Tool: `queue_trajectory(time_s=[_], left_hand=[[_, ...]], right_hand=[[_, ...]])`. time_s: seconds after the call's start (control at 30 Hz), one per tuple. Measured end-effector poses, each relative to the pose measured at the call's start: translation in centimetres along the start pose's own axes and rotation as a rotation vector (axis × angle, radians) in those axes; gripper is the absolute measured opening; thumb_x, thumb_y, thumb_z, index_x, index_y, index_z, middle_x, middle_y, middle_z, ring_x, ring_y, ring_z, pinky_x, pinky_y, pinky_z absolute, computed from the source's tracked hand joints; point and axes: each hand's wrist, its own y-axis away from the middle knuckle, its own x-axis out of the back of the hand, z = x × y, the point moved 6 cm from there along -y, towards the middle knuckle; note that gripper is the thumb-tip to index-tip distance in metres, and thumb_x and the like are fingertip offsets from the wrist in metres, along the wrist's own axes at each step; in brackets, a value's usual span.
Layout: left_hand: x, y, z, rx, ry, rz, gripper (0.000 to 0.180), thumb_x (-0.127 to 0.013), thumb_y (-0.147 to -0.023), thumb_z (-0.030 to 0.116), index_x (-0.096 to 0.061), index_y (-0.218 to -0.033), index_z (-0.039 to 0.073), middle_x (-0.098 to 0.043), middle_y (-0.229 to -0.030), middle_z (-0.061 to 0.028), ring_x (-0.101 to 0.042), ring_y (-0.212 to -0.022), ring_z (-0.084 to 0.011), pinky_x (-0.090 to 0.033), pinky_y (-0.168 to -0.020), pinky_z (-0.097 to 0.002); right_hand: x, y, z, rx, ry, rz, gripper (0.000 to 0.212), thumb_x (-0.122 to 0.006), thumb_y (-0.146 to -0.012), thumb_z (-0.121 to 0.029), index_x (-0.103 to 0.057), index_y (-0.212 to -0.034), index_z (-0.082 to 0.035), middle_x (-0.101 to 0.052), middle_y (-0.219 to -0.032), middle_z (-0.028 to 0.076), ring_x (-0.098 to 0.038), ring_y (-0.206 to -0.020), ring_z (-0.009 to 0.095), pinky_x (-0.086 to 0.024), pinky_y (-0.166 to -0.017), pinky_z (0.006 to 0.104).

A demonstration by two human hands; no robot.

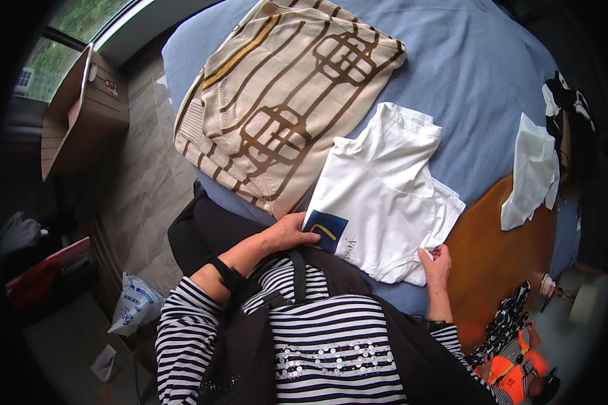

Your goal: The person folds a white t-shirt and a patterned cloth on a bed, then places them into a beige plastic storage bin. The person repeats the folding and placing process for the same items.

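A white T-shirt [378,185] with a dark blue printed square lies partly folded on the blue bed cover, close in front of me. My left hand [290,233] grips its left edge beside the blue print, the thumb on top and the fingers tucked under the cloth. At the shirt's near right corner, my right hand [437,263] pinches the hem between thumb and fingers. Beyond my left hand a beige knit sweater [263,101] with brown line patterns lies folded flat, its lower corner close to the shirt.
The bed cover [479,61] spreads under the clothes. An orange-brown cloth [479,270] lies at the right, with a white garment [528,172] past it. A person in an orange vest [517,371] shows at lower right. A plastic bag [135,304] and wooden bedside unit [101,101] stand left.
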Motion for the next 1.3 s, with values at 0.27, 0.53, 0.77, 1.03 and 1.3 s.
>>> queue_trajectory(time_s=[0.27, 0.53, 0.77, 1.03, 1.3], left_hand=[[-2.4, 0.1, 8.3, -0.388, -0.022, -0.039, 0.041, -0.063, -0.093, 0.003, -0.057, -0.134, 0.001, -0.071, -0.114, -0.0100, -0.065, -0.103, -0.0159, -0.054, -0.091, -0.0335], [-1.2, 2.4, 20.8, -0.478, -0.013, -0.032, 0.037, -0.065, -0.092, 0.000, -0.062, -0.129, 0.002, -0.072, -0.113, -0.0065, -0.067, -0.103, -0.0140, -0.054, -0.092, -0.0303], [10.1, 13.3, 32.0, -0.838, 0.216, 0.135, 0.041, -0.069, -0.093, 0.002, -0.059, -0.134, 0.001, -0.071, -0.118, -0.0099, -0.071, -0.104, -0.0184, -0.058, -0.096, -0.0328], [14.3, 23.0, 17.2, -0.899, 0.309, 0.536, 0.050, -0.069, -0.093, 0.001, -0.054, -0.141, 0.000, -0.069, -0.127, -0.0098, -0.067, -0.114, -0.0183, -0.054, -0.101, -0.0337], [9.4, 16.7, -4.4, -0.359, 0.663, 0.696, 0.041, -0.069, -0.096, 0.005, -0.059, -0.136, 0.003, -0.070, -0.123, -0.0049, -0.067, -0.107, -0.0145, -0.053, -0.099, -0.0313]], right_hand=[[-1.5, 2.4, -0.2, 0.050, 0.139, 0.253, 0.069, -0.090, -0.073, -0.025, -0.053, -0.125, 0.002, -0.061, -0.118, 0.018, -0.059, -0.110, 0.032, -0.048, -0.096, 0.0431], [-2.3, 1.1, -11.7, -0.058, -1.021, -0.311, 0.074, -0.073, -0.081, 0.001, -0.044, -0.149, -0.001, -0.060, -0.138, 0.017, -0.061, -0.125, 0.032, -0.047, -0.111, 0.0455], [1.7, -3.6, -31.7, 0.355, -1.206, -0.412, 0.068, -0.073, -0.084, -0.002, -0.049, -0.148, -0.008, -0.062, -0.138, 0.012, -0.061, -0.126, 0.031, -0.049, -0.111, 0.0463], [-8.9, -4.9, -37.0, 0.365, -1.168, -0.649, 0.059, -0.075, -0.083, 0.003, -0.057, -0.138, -0.006, -0.067, -0.129, 0.012, -0.066, -0.116, 0.025, -0.054, -0.104, 0.0401], [-20.3, -6.3, -26.2, 0.070, -0.856, -0.750, 0.070, -0.084, -0.079, -0.002, -0.051, -0.141, -0.002, -0.068, -0.127, 0.010, -0.065, -0.114, 0.020, -0.053, -0.103, 0.0359]])
